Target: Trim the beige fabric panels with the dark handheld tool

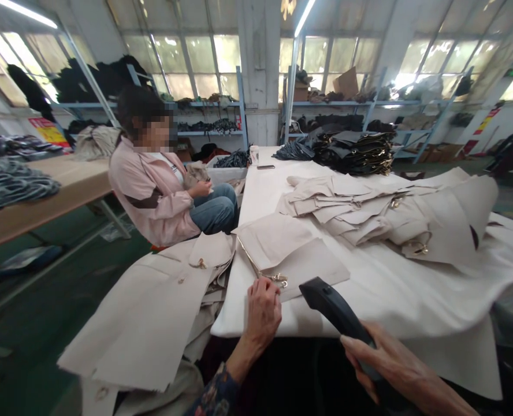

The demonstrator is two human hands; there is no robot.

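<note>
My left hand [263, 309] is closed at the near edge of a beige fabric piece [304, 263], fingers bent beside its gold-coloured metal clasp [278, 278]. Whether the fingertips pinch the fabric or the metal is hard to see. A black handheld tool [334, 303] is gripped in my right hand [382, 352], its flat head raised to the right of the clasp and apart from it. A long zip or metal strip runs up the fabric from the clasp.
Beige pieces [148, 312] hang over the table's left edge. More beige pieces [369, 208] lie piled on the white table [395, 289], with a dark stack [354, 151] behind. A seated person [152, 190] in pink is at the left.
</note>
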